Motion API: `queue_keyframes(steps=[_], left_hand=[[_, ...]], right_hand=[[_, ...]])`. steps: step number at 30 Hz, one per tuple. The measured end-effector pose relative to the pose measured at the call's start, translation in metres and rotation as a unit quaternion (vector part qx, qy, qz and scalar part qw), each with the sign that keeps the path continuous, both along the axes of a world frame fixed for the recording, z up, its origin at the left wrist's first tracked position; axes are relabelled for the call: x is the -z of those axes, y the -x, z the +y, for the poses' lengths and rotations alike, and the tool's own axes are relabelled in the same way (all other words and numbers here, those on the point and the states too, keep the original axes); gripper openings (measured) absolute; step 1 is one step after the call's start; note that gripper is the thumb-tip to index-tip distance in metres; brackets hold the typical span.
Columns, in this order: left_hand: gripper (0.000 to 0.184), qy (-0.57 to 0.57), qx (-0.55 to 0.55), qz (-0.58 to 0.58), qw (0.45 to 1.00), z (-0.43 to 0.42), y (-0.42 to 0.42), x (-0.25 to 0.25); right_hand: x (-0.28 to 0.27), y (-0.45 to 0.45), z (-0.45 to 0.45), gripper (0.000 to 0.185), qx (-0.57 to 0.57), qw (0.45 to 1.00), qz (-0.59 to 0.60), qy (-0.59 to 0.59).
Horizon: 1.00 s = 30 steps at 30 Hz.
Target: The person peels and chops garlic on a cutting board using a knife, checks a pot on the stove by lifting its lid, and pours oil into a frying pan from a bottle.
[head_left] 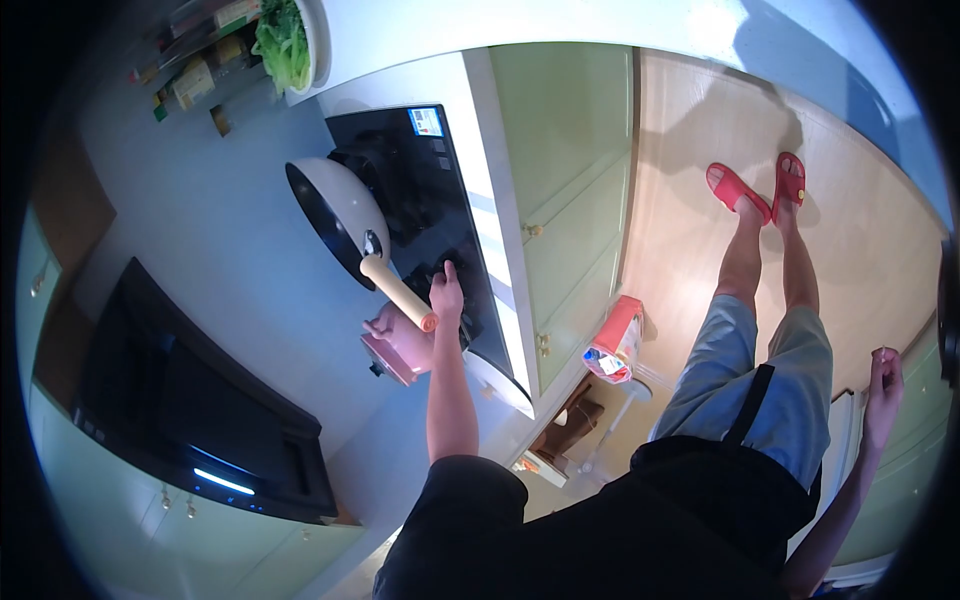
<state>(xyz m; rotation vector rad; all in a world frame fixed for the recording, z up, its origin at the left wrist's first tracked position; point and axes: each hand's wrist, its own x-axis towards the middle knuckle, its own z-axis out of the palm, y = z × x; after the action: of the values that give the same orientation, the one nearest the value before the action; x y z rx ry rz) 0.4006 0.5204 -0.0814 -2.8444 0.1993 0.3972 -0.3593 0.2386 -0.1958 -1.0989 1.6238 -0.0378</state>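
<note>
My left hand (447,295) reaches over the black gas stove (470,265), its fingers closed at a dark control knob (446,259) near the front edge. Just beside that hand is the pale wooden handle of a wok (345,205), white outside and dark inside, which sits on the stove. A pink pot (405,348) stands beyond my left wrist, partly covered by the wok handle. My right hand (884,375) hangs low on the right with fingers curled together; whatever may be between them is too small to make out.
A dark range hood (205,410) with a lit strip juts out at the left. Leafy greens (283,45) sit in a white bowl at the counter's far end. Green cabinets (560,150) run below the counter. A red-and-white bag (617,338) stands on the floor near red slippers (737,188).
</note>
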Motion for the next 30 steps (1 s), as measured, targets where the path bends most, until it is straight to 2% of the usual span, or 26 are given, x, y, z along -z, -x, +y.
queue_keyframes(steps=[4, 6, 8, 9, 10, 11, 13, 14, 16, 17, 20, 21, 23, 26, 28, 29, 30], left_hand=[[0.069, 0.003, 0.023, -0.012, 1.0, -0.014, 0.01, -0.005], [0.069, -0.021, 0.072, -0.024, 0.997, 0.024, -0.017, 0.017], [0.065, -0.001, 0.016, 0.006, 1.0, -0.002, 0.016, -0.013], [0.064, -0.004, -0.006, 0.015, 1.0, -0.007, 0.03, -0.024], [0.064, -0.038, -0.018, 0.021, 0.999, 0.003, 0.031, -0.032], [0.065, -0.014, -0.035, 0.018, 0.999, 0.003, 0.049, -0.055], [0.056, 0.046, -0.017, -0.041, 0.998, 0.035, 0.073, -0.095], [0.053, 0.065, -0.024, -0.062, 0.996, 0.048, 0.088, -0.115], [0.049, 0.115, -0.036, -0.131, 0.984, 0.1, 0.096, -0.154], [0.046, 0.139, -0.051, -0.177, 0.973, 0.127, 0.096, -0.171], [0.037, 0.175, -0.086, -0.255, 0.947, 0.23, 0.057, -0.206], [0.03, 0.214, -0.115, -0.305, 0.921, 0.231, 0.055, -0.237], [0.03, 0.203, -0.067, -0.329, 0.92, 0.274, 0.017, -0.243], [0.04, 0.214, 0.013, -0.25, 0.944, 0.287, -0.039, -0.265], [0.043, 0.16, 0.104, -0.171, 0.967, 0.289, -0.083, -0.267], [0.044, 0.177, 0.084, -0.098, 0.976, 0.29, -0.1, -0.27], [0.044, 0.177, 0.116, -0.068, 0.975, 0.291, -0.109, -0.268]], right_hand=[[-0.027, -0.01, -0.007, 0.019, -0.021, 0.999, 0.022, 0.011], [-0.05, -0.026, -0.022, 0.02, -0.026, 1.0, 0.016, 0.007], [-0.046, -0.018, -0.026, 0.025, -0.066, 0.996, 0.011, 0.063], [-0.041, -0.018, -0.031, 0.026, -0.073, 0.993, -0.034, 0.083], [-0.058, -0.033, -0.041, 0.025, -0.074, 0.994, -0.025, 0.081], [-0.06, -0.034, -0.053, 0.025, -0.104, 0.992, -0.026, 0.066], [-0.047, -0.045, -0.071, 0.024, -0.178, 0.97, -0.04, 0.162], [-0.079, -0.079, -0.076, 0.024, -0.178, 0.959, -0.091, 0.202], [-0.084, -0.096, -0.09, 0.026, -0.207, 0.944, -0.137, 0.216], [-0.105, -0.112, -0.094, 0.028, -0.239, 0.941, -0.13, 0.202], [-0.142, -0.138, -0.087, 0.029, -0.247, 0.925, -0.142, 0.252], [-0.149, -0.143, -0.085, 0.028, -0.245, 0.924, -0.136, 0.258], [-0.155, -0.153, -0.077, 0.028, -0.236, 0.926, -0.12, 0.269], [-0.185, -0.188, -0.034, 0.026, -0.244, 0.913, -0.096, 0.312], [-0.175, -0.21, 0.008, 0.024, -0.228, 0.911, -0.127, 0.321], [-0.166, -0.221, 0.027, 0.024, -0.223, 0.91, -0.142, 0.318], [-0.163, -0.224, 0.042, 0.024, -0.219, 0.91, -0.153, 0.316]])
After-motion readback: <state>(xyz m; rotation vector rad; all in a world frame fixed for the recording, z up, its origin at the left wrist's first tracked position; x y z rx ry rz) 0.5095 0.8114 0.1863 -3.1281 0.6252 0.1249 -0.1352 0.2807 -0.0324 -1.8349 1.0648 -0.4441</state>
